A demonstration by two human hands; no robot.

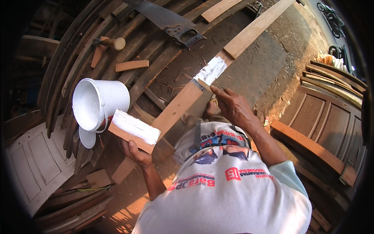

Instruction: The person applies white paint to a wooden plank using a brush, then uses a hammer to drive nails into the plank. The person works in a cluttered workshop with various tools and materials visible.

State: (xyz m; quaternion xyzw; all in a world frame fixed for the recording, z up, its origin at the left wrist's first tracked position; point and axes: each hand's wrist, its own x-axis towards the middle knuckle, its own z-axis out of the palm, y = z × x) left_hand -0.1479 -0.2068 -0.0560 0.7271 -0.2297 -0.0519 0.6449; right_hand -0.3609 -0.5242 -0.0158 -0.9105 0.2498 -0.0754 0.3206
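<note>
My left hand [137, 153] grips a short wooden block [134, 130] from below, its upper face coated in thick white paste. A long wooden board [179, 104] runs diagonally past me. Midway along it is a notch with a patch of white paste [212, 71]. At the near end of that patch, my right hand [233, 105] reaches over the board's edge, fingers closed. A small thin flat piece [204, 84] seems to stick out from its fingertips, too small to name. A white bucket [115, 94] sits left of the block, its mouth turned leftward.
Stacked timber beams [144, 50] fill the far left, bearing a handsaw [171, 23], a wooden-handled tool [117, 43] and a wood offcut [132, 65]. A pale panel door [39, 167] lies at left, a brown one [327, 117] at right. Wood shavings litter the ground.
</note>
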